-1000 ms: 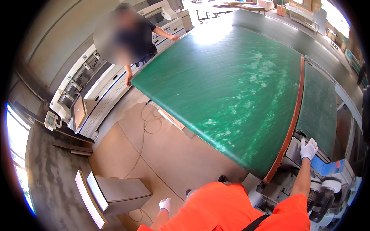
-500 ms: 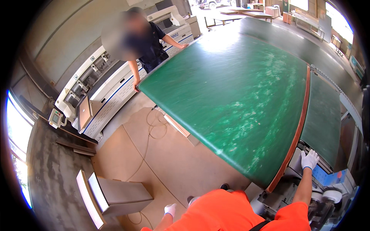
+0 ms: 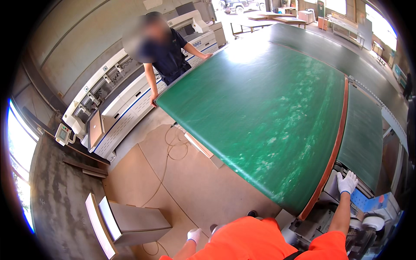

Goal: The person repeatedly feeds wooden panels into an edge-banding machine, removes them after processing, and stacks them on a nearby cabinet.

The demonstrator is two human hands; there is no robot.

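My right hand (image 3: 347, 183), in a white glove with a blue cuff, lies flat on the grey edge of a machine at the near end of a narrow green belt (image 3: 362, 134). Its fingers are stretched out and hold nothing. My left hand (image 3: 194, 235), also in a white glove, hangs low beside my orange shirt (image 3: 247, 240), above the brown floor. Its fingers look curled in, with nothing visible in them. In front of me spreads a wide green conveyor belt (image 3: 260, 117), scuffed with pale marks and bordered by a red-brown strip (image 3: 336, 151) on the right.
Across the belt, a co-worker (image 3: 164, 56) in dark clothes rests both hands on its edge. White machines (image 3: 125, 117) line the wall. Panels and a box-like grey piece (image 3: 141, 219) stand at the lower left. A hose (image 3: 164, 164) coils over the floor.
My right hand stays at the machine edge, barely shifted. My left hand has moved slightly to the right. The co-worker's head and upper body have shifted a little.
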